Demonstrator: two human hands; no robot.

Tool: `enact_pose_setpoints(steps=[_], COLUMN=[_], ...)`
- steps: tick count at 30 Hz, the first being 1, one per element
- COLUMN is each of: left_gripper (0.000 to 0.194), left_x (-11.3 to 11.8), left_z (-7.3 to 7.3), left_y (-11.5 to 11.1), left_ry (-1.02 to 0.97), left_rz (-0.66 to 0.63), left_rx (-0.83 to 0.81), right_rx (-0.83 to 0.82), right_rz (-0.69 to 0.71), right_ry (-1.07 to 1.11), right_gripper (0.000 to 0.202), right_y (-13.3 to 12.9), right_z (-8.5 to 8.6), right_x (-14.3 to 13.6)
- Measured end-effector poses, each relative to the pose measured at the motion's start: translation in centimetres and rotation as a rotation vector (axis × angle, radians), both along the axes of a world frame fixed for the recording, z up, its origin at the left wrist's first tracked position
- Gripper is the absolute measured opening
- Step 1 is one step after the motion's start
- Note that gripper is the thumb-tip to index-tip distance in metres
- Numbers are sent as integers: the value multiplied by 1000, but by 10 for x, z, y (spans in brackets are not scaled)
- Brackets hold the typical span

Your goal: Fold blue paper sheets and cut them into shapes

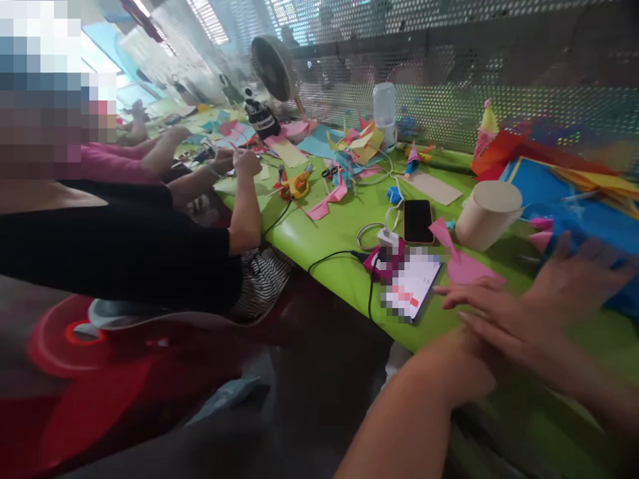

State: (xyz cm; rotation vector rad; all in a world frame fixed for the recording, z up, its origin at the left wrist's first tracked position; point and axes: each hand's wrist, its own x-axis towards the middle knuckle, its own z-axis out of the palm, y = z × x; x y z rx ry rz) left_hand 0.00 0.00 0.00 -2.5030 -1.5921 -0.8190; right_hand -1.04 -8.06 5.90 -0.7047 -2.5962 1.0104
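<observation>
My arms cross over the green table. My left hand reaches to the right with fingers spread, slightly blurred, beside a blue sheet. I cannot tell whether it touches that sheet. Across my left wrist lies my right hand, its fingers stretched to the left and holding nothing. Just beyond the right fingertips is a pink paper piece. A phone with a lit screen lies left of those fingers, and a dark-screened phone is behind it. A beige cylinder stands further back.
A magenta charger with cables lies near the table edge. Yellow scissors, paper scraps, a clear bottle and a fan are further along. A co-worker in black sleeves sits at left. Perforated metal backs the table.
</observation>
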Motion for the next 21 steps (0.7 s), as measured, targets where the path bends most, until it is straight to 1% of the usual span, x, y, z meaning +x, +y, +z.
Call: enact_pose_setpoints(steps=[2, 3, 5, 6, 7, 9, 11, 12, 13, 14, 16, 18, 19, 21], left_gripper=[40, 34, 24, 24, 30, 31, 28, 28, 29, 30, 31, 30, 30, 32], left_x=[-2, -2, -2, -2, -2, -5, -9, -12, -15, -18, -23, -27, -28, -30], left_z=[3, 3, 2, 0, -2, -4, -4, -3, -1, 2, 10, 22, 29, 43], left_y=[8, 12, 18, 20, 22, 26, 27, 27, 25, 23, 15, 3, -4, -24], left_ry=[61, 95, 74, 52, 18, -58, -94, -112, -142, -170, -219, -271, -293, -321], left_rz=[-23, -54, -102, -127, -128, -131, -165, -164, -151, -142, -138, -130, -129, -136], left_rx=[-7, -16, 4, 24, 41, 62, 84, 96, 117, 150, 225, 320, 369, 461], right_rx=[92, 140, 225, 263, 302, 372, 430, 457, 478, 485, 441, 384, 394, 497], right_rz=[-103, -169, -326, -422, -530, -778, -1010, -1085, -1123, -1129, -1083, -1032, -1012, -994], right_ry=[80, 104, 138, 167, 211, 316, 388, 399, 396, 386, 357, 366, 379, 387], right_gripper=[27, 26, 25, 24, 22, 21, 29, 35, 42, 48, 59, 66, 66, 63], right_y=[-1, -3, -8, -11, -14, -20, -22, -23, -22, -21, -16, -12, -11, -13], right_z=[4, 6, 11, 13, 15, 16, 12, 9, 4, -1, -12, -21, -23, -22], right_x=[28, 44, 79, 97, 115, 149, 180, 193, 204, 213, 223, 224, 223, 219])
